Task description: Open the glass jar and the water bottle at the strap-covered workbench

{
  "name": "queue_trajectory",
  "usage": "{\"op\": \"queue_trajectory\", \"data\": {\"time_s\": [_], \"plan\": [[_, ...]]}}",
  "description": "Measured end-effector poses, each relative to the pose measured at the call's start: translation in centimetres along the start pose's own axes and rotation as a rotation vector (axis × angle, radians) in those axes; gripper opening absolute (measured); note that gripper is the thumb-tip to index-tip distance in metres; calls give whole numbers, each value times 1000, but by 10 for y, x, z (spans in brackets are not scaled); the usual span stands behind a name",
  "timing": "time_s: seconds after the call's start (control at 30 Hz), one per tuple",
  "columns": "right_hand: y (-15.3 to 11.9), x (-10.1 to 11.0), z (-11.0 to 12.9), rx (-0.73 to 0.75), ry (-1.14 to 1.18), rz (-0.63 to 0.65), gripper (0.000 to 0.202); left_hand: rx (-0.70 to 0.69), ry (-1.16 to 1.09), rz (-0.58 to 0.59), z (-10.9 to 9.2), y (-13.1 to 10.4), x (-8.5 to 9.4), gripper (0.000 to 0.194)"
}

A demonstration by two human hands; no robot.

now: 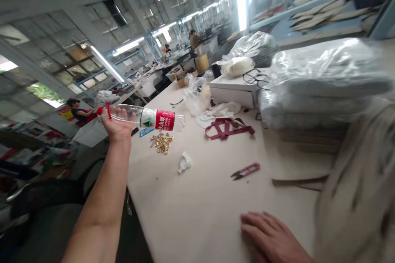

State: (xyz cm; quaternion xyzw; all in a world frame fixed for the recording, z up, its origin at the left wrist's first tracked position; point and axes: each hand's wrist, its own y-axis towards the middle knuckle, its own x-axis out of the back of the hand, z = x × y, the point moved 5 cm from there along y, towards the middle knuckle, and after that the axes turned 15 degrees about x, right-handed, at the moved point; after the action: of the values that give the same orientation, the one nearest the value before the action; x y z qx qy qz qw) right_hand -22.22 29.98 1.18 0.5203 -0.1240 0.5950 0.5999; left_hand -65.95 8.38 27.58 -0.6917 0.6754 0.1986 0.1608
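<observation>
My left hand (119, 125) is wrapped round the neck end of a clear plastic bottle (179, 122) with a red cap and a red and white label. The bottle lies sideways above the table's left edge. Below it on the table (191, 209) is a pile of small gold metal pieces (162, 143). My right hand (268, 232) rests flat on the tabletop near the front, its fingers stretched and nothing in them. Dark red thread snips (246, 171) lie beyond it, and a crumpled white tissue (185, 162) is left of them.
Maroon straps (228, 128), a clear plastic bag (196, 95) and a white box (233, 90) with glasses (256, 78) are farther back. Plastic-wrapped stacks (324, 82) stand at the right. A chair (46, 222) is at lower left. Several people are in the background.
</observation>
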Motion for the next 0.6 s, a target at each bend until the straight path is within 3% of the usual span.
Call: {"op": "queue_trajectory", "data": {"time_s": [0.13,0.2,0.27,0.4,0.5,0.6], "plan": [[19,14,15,-183,74,74,42,86,-122,127,13,-71,-11,34],[20,26,26,-224,92,-15,47,122,-135,195,17,-107,-19,34],[15,46,38,-252,117,-182,47,124,-134,263,16,-146,-26,31],[-17,94,66,-296,149,-455,45,10,-68,359,3,-227,-37,25],[-53,117,99,-295,71,-505,42,-84,3,366,-9,-284,-35,28],[-93,123,138,-279,-71,-534,37,-80,0,368,-17,-322,-20,30]]}}
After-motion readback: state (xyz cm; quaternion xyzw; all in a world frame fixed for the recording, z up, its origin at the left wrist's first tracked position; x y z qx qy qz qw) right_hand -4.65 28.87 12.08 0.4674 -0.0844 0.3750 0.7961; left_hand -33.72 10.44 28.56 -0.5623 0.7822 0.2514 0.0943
